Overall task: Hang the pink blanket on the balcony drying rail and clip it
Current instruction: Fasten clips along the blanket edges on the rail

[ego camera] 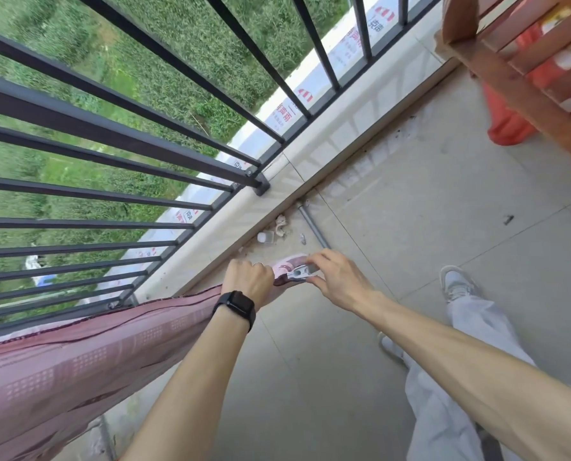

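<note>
The pink blanket (pixel 78 371) hangs draped from the lower left toward the middle of the view, beside the dark balcony railing (pixel 111 141). My left hand (pixel 249 277), with a black watch on the wrist, grips the blanket's bunched end. My right hand (pixel 335 282) pinches a metal clip (pixel 299 272) against the blanket's pink end right next to the left hand. The rail under the blanket is hidden by the cloth.
A grey pipe (pixel 312 227), a small plastic bottle (pixel 265 236) and bits of litter lie by the pale ledge (pixel 310 168). A wooden frame (pixel 510 71) and an orange cone (pixel 506 121) stand at the upper right. My legs and shoes (pixel 456 284) are on the tiled floor.
</note>
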Tool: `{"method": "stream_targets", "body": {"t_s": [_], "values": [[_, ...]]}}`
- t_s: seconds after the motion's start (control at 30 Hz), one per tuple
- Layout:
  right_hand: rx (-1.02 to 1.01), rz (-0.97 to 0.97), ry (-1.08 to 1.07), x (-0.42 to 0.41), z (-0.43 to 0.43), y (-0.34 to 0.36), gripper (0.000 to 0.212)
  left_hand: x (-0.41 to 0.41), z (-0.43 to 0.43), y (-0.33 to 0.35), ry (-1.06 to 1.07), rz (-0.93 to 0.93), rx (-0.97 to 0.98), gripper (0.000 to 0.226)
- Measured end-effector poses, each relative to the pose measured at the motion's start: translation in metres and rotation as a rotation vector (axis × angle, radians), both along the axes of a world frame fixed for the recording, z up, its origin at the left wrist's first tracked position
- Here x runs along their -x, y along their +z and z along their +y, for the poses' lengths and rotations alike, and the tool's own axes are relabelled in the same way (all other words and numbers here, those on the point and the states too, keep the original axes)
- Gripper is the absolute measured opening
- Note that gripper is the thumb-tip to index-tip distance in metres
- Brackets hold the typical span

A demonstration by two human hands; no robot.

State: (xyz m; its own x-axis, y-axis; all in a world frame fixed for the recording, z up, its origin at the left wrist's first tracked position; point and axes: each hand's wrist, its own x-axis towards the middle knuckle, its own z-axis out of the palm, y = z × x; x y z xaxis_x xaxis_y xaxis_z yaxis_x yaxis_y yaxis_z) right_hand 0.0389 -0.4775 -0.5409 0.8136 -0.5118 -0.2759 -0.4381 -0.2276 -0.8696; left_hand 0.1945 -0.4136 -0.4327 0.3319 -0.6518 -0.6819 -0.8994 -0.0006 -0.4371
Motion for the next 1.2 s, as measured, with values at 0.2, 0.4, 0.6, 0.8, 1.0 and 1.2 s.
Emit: {"method": "stream_targets", "body": {"t_s": [0.2,0.4,0.6,0.8,1.0,1.2], "values": [[-0.044,-0.017,0.046,-0.021,-0.008,0.005,0.03,-0.007,-0.002,0.01,-0.094,0.046,-0.065,0.093],[-0.003,-0.069,0.166,-0.033,-0.011,0.016,0.02,0.0,-0.006,0.025,-0.227,0.076,-0.093,0.031],[0.038,-0.102,0.282,-0.038,-0.015,0.023,0.021,-0.003,-0.007,0.027,-0.233,0.098,-0.11,0.018],[0.0,-0.108,0.282,-0.048,-0.012,0.024,0.024,-0.002,-0.011,0.022,-0.253,0.017,-0.109,0.032],[-0.081,-0.005,0.32,-0.046,-0.024,0.014,0.055,0.001,-0.019,0.016,-0.091,0.012,-0.209,0.041],[-0.076,0.134,0.1,0.016,-0.039,0.033,0.035,0.015,-0.015,0.037,-0.007,0.049,-0.128,0.029]]}}
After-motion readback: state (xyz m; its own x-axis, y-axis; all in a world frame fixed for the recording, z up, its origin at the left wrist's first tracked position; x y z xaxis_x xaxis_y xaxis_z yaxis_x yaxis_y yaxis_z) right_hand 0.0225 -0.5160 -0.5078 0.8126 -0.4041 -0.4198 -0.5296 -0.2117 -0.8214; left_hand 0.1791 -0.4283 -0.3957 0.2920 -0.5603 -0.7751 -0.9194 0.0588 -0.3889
